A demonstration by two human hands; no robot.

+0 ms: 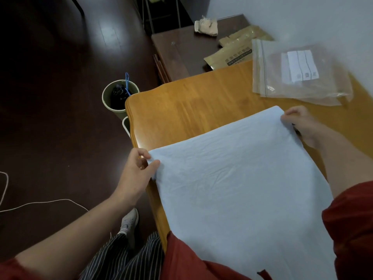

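1. On the wooden table (191, 102), laid flat and trailing over the near edge toward the lap: a pale blue cloth (238, 178), lightly creased.
2. At its far left corner, pinched between thumb and fingertips of the left hand (137, 170), just off the table's side edge.
3. At its far right corner, caught in the curled fingers of the right hand (302, 124), low against the tabletop.
4. Held well apart like this, probably to draw the far edge taut and square before a fold.
5. Beyond the right hand, apart from the cloth: clear zip bags (298, 73), seemingly parked out of the way, perhaps for packing.
6. Below the table's far left corner, on the floor: a green bin (119, 96).
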